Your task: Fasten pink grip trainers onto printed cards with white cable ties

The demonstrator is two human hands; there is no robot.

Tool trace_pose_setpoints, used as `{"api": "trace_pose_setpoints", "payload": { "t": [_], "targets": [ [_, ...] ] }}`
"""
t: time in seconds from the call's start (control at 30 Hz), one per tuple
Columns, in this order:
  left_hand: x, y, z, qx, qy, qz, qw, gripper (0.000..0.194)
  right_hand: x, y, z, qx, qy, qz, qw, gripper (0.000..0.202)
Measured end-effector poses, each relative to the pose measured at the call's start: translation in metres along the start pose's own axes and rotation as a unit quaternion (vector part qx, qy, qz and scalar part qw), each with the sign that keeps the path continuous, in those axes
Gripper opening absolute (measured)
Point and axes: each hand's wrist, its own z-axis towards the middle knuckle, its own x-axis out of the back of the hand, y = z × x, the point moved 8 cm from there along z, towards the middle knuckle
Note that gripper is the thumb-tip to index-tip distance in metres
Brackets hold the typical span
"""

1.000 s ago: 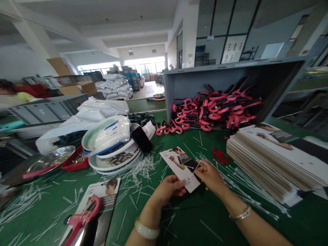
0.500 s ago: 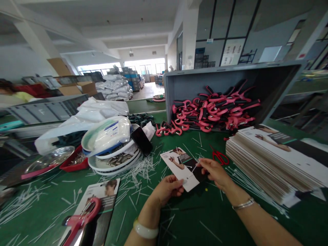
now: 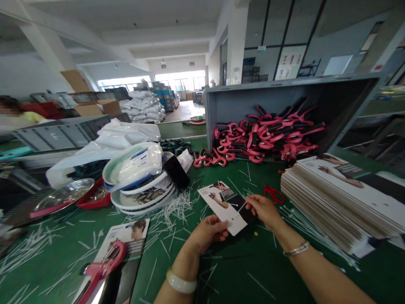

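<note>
Card, printed, [image 3: 228, 211] above green worktop [image 3: 240, 270].
Left hand [image 3: 211, 228] grips near edge; right hand [image 3: 262, 209] pinches white tie [image 3: 242, 206] at card's right.

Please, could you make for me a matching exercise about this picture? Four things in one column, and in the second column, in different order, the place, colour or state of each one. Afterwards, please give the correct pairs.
1. Left hand
2. Scissors
3. Right hand
4. Phone

A. Black, beside the bowls
B. Pinches a thin white strip
C. Red, left of the card stack
D. Holds the near end of a card

Pairs: 1-D, 2-C, 3-B, 4-A
</note>
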Motion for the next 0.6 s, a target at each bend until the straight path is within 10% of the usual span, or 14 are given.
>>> {"api": "trace_pose_setpoints", "payload": {
  "t": [0.2,0.3,0.4,0.6],
  "targets": [
    [0.004,0.004,0.002,-0.014,0.008,-0.036,0.999,0.028,0.018,-0.031,-0.034,0.139,0.061,-0.158,0.976,0.031],
    [0.003,0.005,0.001,-0.013,0.013,-0.047,0.999,0.027,-0.018,-0.067,-0.085,0.368,-0.043,-0.336,0.866,0.043],
    [0.001,0.006,-0.001,-0.011,0.004,-0.051,0.999,0.027,-0.044,-0.066,-0.111,0.456,-0.081,-0.413,0.784,0.049],
    [-0.013,0.029,-0.018,-0.087,-0.051,-0.081,0.992,0.037,-0.037,-0.051,-0.088,0.455,-0.001,-0.352,0.818,0.031]
  ]
}}
